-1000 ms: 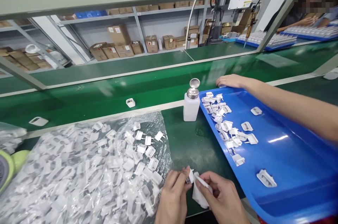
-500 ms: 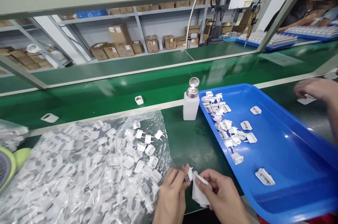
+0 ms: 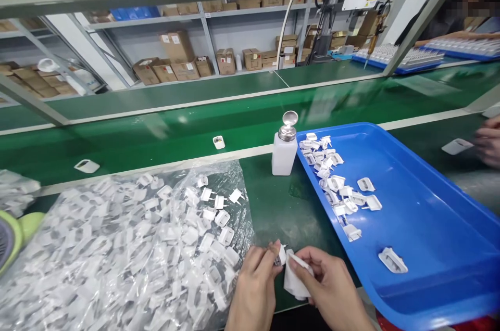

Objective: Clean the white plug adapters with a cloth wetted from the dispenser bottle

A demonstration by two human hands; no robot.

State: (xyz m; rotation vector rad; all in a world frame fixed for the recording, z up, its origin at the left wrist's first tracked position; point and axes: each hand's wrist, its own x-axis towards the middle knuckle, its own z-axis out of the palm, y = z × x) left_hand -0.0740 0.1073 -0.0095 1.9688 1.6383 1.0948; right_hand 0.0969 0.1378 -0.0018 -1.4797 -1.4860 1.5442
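Note:
My left hand [image 3: 253, 279] pinches a small white plug part with metal pins [image 3: 280, 255] between thumb and fingers. My right hand [image 3: 330, 281] holds a white wipe [image 3: 295, 281], pressing a fold of it against the plug part. The two hands nearly touch, and the wipe hides part of the plug piece. To the left of my hands lies a clear plastic bag [image 3: 117, 253] heaped with white plug parts. A blue plastic tray [image 3: 414, 211] with a scattered pile of similar parts [image 3: 328, 175] stands to the right.
A white pump dispenser bottle with a metal top [image 3: 284, 146] stands beyond my hands on the green bench. Behind it, a green conveyor belt [image 3: 156, 149] carries loose white parts [image 3: 219, 142]. A co-worker's hand [image 3: 488, 141] is at the right edge.
The co-worker's arm has withdrawn from over the tray to the right edge. The white parts on the belt have moved right. My hands keep the same hold on the plug part and wipe.

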